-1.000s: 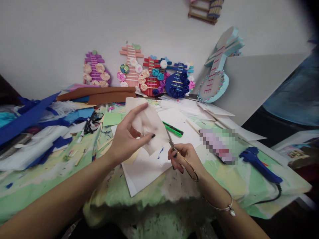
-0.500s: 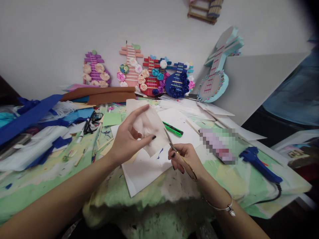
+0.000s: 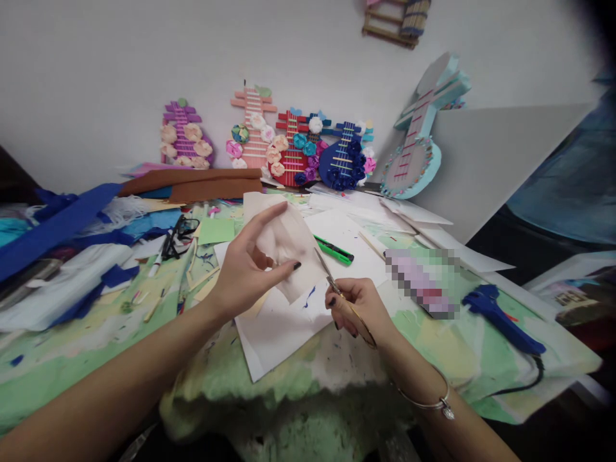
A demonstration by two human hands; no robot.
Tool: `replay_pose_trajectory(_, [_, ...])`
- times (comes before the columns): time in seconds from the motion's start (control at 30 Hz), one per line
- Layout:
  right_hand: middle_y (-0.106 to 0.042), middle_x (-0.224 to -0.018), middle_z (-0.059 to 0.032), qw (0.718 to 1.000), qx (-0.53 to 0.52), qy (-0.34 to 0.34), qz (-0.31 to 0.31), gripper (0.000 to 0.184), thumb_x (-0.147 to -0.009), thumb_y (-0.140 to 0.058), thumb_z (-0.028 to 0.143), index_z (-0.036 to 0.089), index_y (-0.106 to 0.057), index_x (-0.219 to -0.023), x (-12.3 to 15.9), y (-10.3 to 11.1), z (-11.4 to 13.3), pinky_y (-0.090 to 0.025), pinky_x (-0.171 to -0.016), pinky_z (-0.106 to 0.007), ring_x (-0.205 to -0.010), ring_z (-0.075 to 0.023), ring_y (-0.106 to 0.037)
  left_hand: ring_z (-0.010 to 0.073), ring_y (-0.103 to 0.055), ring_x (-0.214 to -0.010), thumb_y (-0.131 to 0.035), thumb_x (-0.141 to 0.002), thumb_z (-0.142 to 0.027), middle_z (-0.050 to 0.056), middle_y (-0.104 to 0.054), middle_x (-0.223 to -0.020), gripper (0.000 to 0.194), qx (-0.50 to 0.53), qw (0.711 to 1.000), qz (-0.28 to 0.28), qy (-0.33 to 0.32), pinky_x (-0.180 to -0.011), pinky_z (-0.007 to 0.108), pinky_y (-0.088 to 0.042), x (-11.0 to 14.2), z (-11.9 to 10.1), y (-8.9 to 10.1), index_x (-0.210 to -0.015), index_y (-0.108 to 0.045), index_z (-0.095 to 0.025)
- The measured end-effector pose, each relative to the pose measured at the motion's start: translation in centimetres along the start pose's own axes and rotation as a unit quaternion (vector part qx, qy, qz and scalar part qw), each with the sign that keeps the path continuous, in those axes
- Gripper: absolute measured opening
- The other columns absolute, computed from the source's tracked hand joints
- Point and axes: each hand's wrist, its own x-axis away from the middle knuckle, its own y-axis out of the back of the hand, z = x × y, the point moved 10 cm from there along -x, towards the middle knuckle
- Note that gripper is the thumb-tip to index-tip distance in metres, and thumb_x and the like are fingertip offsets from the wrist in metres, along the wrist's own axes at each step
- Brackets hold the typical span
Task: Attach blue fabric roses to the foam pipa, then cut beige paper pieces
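A person's left hand [image 3: 253,256] holds a thin, creamy white piece of paper [image 3: 310,260] up over the table. The thumb lies on the front of it, and the pointing finger stretches up along it. The other fingers are partly hidden, so how they bend is hard to tell.

The right hand [image 3: 359,305] has its fingers curled around metal scissors with gold handles [image 3: 328,273]. The blades point to about eleven o'clock, and their tips meet the right edge of the creamy paper. Whether they are biting into it is too small to tell. A thin silver bracelet [image 3: 426,405] hangs on the right wrist.

Now let the creamy paper be the middle of a clock. A big flat white sheet [image 3: 274,340] lies below it and pokes out at six o'clock. A bright green plastic cutter [image 3: 339,251] lies at three o'clock, near the scissors. A dark blue glue gun [image 3: 505,324] lies well apart, between three and four. Black-framed glasses [image 3: 180,235] lie around nine. A red toy guitar with paper flowers [image 3: 290,147] stands at twelve.
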Motion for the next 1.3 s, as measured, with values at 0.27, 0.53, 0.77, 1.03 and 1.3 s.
replay_pose_trajectory(0.27, [-0.048,-0.037,0.0046,1.0,0.007,-0.012,-0.012,0.037,-0.073,-0.071,0.043,0.015,-0.052,-0.058,-0.1,0.2,-0.2,-0.02,-0.029,-0.016,-0.027,-0.002,-0.029,-0.0006,-0.041,-0.044,-0.074,-0.066,-0.017,0.008,-0.057,-0.125,0.071,0.006,1.0,0.006,0.021,-0.035,0.013,-0.035,0.0,0.6,-0.1,-0.132,-0.048,-0.028])
replay_pose_trajectory(0.53, [-0.045,-0.038,0.0048,1.0,0.011,0.012,-0.005,0.04,-0.073,-0.069,0.046,0.015,-0.05,-0.057,0.0,0.0,0.4,-0.02,-0.031,-0.016,-0.029,-0.0017,-0.029,-0.0007,-0.04,-0.044,-0.074,-0.066,-0.019,0.008,-0.056,-0.122,0.071,0.033,0.999,0.013,0.035,-0.036,0.014,-0.035,0.0,1.0,-0.3,-0.132,-0.048,-0.029])
replay_pose_trajectory(0.77, [-0.045,-0.039,0.0047,1.0,0.011,0.021,-0.003,0.038,-0.074,-0.069,0.046,0.014,-0.053,-0.06,0.0,0.1,0.5,-0.02,-0.032,-0.016,-0.031,-0.0021,-0.03,-0.0001,-0.031,-0.041,-0.074,-0.067,-0.02,0.003,-0.062,-0.089,0.072,0.042,0.997,0.034,0.05,-0.033,0.013,-0.023,0.2,1.1,-0.8,-0.133,-0.046,-0.024])
replay_pose_trajectory(1.03, [-0.046,-0.038,0.0049,1.0,0.012,0.003,-0.013,0.035,-0.073,-0.07,0.042,0.014,-0.054,-0.059,0.0,0.1,0.3,-0.02,-0.03,-0.016,-0.029,-0.002,-0.03,0.0003,-0.03,-0.041,-0.075,-0.066,-0.018,0.001,-0.059,-0.083,0.073,0.035,0.997,0.037,0.053,-0.033,0.014,-0.023,0.2,1.1,-0.9,-0.133,-0.047,-0.023])
replay_pose_trajectory(1.3, [-0.046,-0.037,0.0052,1.0,0.018,-0.003,-0.021,0.034,-0.071,-0.071,0.039,0.015,-0.053,-0.058,0.0,0.3,0.2,-0.02,-0.03,-0.016,-0.029,-0.0019,-0.03,0.0,-0.031,-0.042,-0.075,-0.067,-0.02,0.004,-0.061,-0.092,0.071,0.037,0.997,0.037,0.053,-0.034,0.014,-0.024,0.1,0.9,-0.9,-0.132,-0.047,-0.024])
